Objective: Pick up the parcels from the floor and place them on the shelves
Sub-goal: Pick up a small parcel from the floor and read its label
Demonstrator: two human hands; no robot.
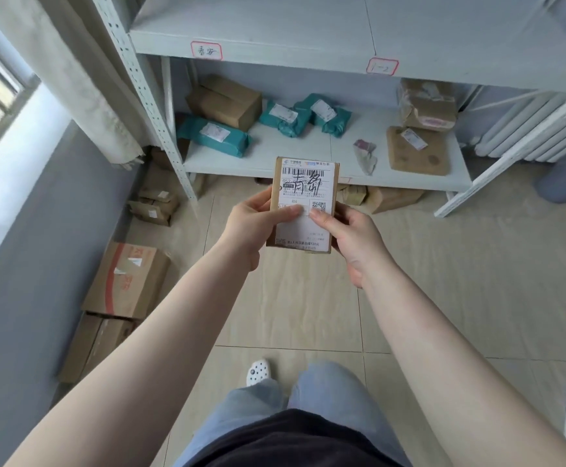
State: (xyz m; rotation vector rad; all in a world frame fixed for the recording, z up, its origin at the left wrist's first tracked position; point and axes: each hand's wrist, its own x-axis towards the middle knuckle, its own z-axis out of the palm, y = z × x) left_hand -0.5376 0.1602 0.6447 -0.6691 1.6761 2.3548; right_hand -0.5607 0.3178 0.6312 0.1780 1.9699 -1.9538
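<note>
I hold a small brown cardboard parcel [305,183] with a white shipping label and black handwriting, upright in front of me. My left hand [254,227] grips its left edge, thumb on the label. My right hand [352,237] grips its right edge, thumb beside the QR code. The parcel hangs above the tiled floor, just in front of the low white shelf [325,163]. That shelf carries teal plastic mailers [214,136], a brown box [224,101] and flat brown parcels [416,151].
More cardboard boxes lie on the floor at the left wall [130,281] and by the shelf post [155,205]. Parcels sit under the low shelf [393,198]. An upper shelf [275,38] bears red-framed labels. A radiator [527,129] stands at the right.
</note>
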